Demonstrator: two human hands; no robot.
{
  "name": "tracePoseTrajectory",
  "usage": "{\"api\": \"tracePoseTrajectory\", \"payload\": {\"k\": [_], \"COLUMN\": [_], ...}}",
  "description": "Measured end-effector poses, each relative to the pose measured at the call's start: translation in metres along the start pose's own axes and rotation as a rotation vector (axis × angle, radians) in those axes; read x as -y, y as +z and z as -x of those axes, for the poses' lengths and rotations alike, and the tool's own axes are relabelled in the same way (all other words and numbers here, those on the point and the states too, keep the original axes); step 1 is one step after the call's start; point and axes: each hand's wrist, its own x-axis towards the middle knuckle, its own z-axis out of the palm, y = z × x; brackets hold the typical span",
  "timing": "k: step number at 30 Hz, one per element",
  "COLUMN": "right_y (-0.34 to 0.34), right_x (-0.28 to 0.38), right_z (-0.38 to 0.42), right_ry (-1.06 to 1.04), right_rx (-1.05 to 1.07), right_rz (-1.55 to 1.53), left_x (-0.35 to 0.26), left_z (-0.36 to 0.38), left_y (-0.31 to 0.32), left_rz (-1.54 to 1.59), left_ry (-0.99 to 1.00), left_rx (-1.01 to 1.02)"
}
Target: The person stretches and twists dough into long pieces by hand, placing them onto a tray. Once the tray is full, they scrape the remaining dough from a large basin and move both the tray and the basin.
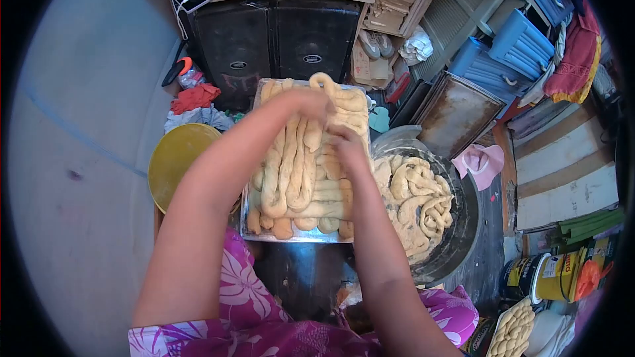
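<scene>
A metal tray point(304, 238) in front of me holds long, pale dough ropes point(297, 172), laid side by side and crossing in layers. One dough loop point(322, 80) curls up at the tray's far edge. My left hand point(312, 104) is over the far part of the tray, just below that loop, its fingers smeared by motion. Close by, to the right and nearer to me, my right hand point(348, 147) is over the ropes with bent fingers; what they grip, if anything, is hidden. A dark round basin point(463, 241) right of the tray contains more coiled dough point(417, 198).
A yellow round container point(182, 155) stands left of the tray, with red gloves point(196, 97) behind it. Black speakers point(311, 43) are at the back. To the right are a stained baking tray point(456, 111), a pink cap point(481, 164) and paint buckets point(555, 276).
</scene>
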Motion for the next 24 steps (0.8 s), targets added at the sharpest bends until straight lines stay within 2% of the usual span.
{"api": "tracePoseTrajectory", "payload": {"k": [2, 3, 4, 5, 6, 7, 9, 10, 12, 13, 14, 15, 17, 19, 22, 24], "right_y": [-0.021, -0.029, -0.035, -0.038, -0.026, -0.013, 0.013, 0.023, 0.034, 0.038, 0.040, 0.041, 0.041, 0.039, 0.041, 0.041], "right_x": [0.013, 0.009, 0.007, 0.004, 0.027, 0.034, 0.042, 0.038, 0.040, 0.052, 0.056, 0.050, 0.038, 0.035, 0.027, 0.040], "right_z": [0.015, 0.013, 0.008, 0.003, 0.009, 0.012, 0.012, 0.011, 0.016, 0.024, 0.030, 0.033, 0.038, 0.034, 0.030, 0.034], "right_ry": [0.212, 0.222, -0.023, -0.266, -0.379, -0.362, -0.449, -0.394, -0.327, -0.141, 0.042, 0.061, -0.300, -0.299, -0.162, -0.017], "right_rx": [-0.227, -0.238, -0.341, -0.428, -0.450, -0.456, -0.293, -0.283, -0.293, -0.147, -0.007, -0.024, -0.355, -0.473, -0.405, -0.206], "right_rz": [-0.284, -0.280, 0.066, 0.419, 0.519, 0.527, 1.061, 1.003, 0.946, 0.657, 0.360, 0.360, 0.783, 0.741, 0.805, 0.667], "left_x": [0.004, 0.006, -0.006, 0.006, 0.023, 0.033, 0.055, 0.065, 0.078, 0.066, 0.056, 0.046, 0.046, 0.055, 0.054, 0.040], "left_z": [0.002, 0.000, 0.011, 0.001, -0.009, -0.016, -0.043, -0.059, -0.086, -0.079, -0.069, -0.062, -0.063, -0.067, -0.068, -0.061], "left_y": [0.024, 0.032, 0.012, 0.013, 0.013, 0.019, 0.031, 0.040, 0.056, 0.047, 0.039, 0.035, 0.040, 0.044, 0.039, 0.031], "left_rz": [0.044, 0.084, 0.246, 0.214, 0.184, 0.236, 0.277, 0.276, 0.322, 0.326, 0.301, 0.273, 0.234, 0.232, 0.353, 0.441], "left_ry": [-0.054, -0.115, -0.195, -0.164, -0.133, -0.177, -0.131, -0.113, -0.051, -0.035, -0.125, -0.213, -0.188, -0.152, -0.150, -0.187], "left_rx": [-0.027, -0.051, -0.114, -0.282, -0.447, -0.660, -0.790, -0.784, -0.646, -0.633, -0.551, -0.465, -0.550, -0.583, -0.500, -0.427]}}
